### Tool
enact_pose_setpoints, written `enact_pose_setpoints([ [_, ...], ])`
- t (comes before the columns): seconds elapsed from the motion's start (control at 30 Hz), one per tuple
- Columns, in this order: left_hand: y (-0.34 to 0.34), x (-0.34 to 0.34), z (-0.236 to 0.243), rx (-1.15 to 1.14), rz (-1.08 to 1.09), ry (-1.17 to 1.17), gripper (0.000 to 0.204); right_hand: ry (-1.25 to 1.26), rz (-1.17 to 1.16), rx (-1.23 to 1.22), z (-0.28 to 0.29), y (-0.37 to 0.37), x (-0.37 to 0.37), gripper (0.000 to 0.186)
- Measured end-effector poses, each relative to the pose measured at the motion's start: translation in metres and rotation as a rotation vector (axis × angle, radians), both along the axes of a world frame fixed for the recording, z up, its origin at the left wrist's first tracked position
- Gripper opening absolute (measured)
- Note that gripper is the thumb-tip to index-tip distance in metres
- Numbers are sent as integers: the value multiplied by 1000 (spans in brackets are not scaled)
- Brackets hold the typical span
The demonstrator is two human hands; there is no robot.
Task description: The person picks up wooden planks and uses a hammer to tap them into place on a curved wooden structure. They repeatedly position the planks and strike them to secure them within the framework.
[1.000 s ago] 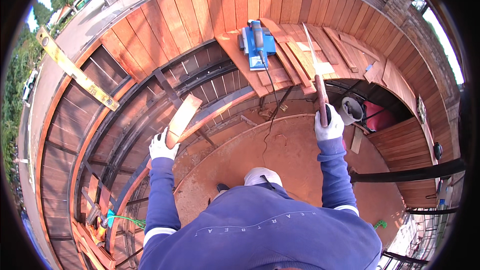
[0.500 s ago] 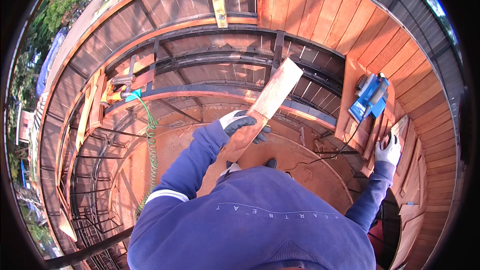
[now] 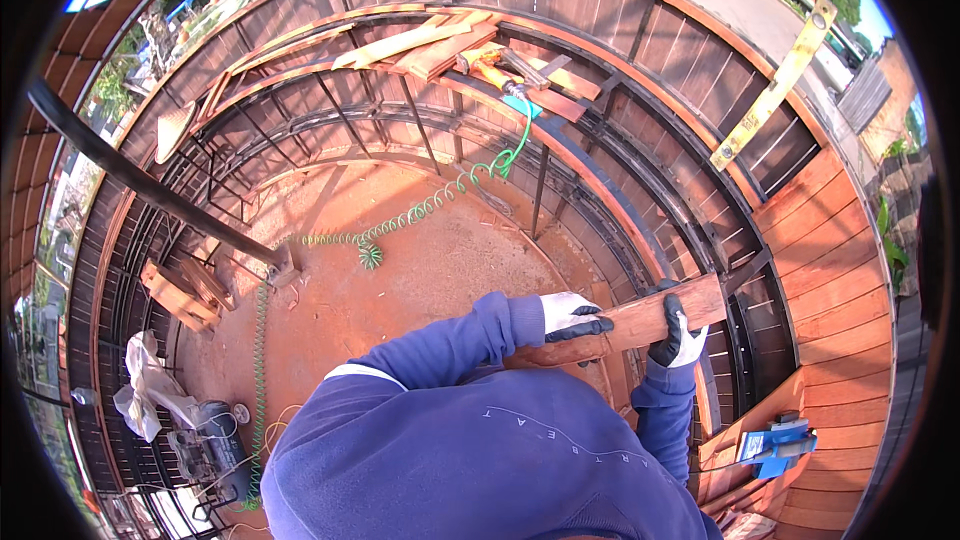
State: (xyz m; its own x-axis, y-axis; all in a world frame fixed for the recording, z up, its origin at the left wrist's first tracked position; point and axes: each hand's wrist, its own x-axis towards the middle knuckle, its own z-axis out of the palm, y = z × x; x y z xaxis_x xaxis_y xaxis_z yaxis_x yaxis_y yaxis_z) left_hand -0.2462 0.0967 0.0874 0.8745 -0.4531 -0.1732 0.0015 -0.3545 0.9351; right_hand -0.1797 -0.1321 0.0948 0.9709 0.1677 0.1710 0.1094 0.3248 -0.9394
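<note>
A reddish-brown wooden board (image 3: 640, 322) is held slantwise above the curved frame, its far end pointing right. My left hand (image 3: 573, 318), in a white and dark-grey work glove, is closed on the board's left part, fingers over the top. Gloved the same way, my right hand (image 3: 677, 332) grips the board closer to its right end, fingers bent around it. The board's near end passes behind my left sleeve and body, so part of it is hidden.
A blue power planer (image 3: 778, 446) rests on boards at lower right. On the curved bench frame lie an orange nail gun (image 3: 488, 67) with a coiled green air hose (image 3: 440, 197) and several loose boards (image 3: 425, 48). A yellow spirit level (image 3: 775, 90) leans over the rim. A dark pole (image 3: 150, 185) slants at left.
My view has swung left. The right hand has left the stacked boards beside the planer and now grips the board too. The board has tipped from steeply raised to nearly level, pointing right.
</note>
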Motion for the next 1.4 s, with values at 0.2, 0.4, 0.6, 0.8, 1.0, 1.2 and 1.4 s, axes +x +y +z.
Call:
enact_pose_setpoints([
  [0.2, 76, -26, -38, 95, 102, -126, 39, -206, 384, -219, 4, 70, -3, 39],
  [0.4, 157, -52, -31, -16, 300, -400, 27, -1145, 389, -492, 41, 181, -21, 47],
  [0.6, 245, -67, -104, -293, 536, -15, 37, -1334, 741, -576, 21, 270, -40, 53],
  [0.8, 325, -140, -103, -1410, 886, 346, 46, -43, 529, -359, -9, 350, -12, 31],
  [1.0, 335, -179, -87, -1145, 998, 476, 59, 203, 830, -361, -73, 393, 32, 39],
  [1.2, 409, -76, -101, -962, 1326, 82, 52, 167, 947, -376, -63, 472, 54, 31],
  [1.4, 511, 32, -73, -943, 1167, -17, 34, 195, 908, -314, -71, 554, 139, 37],
])
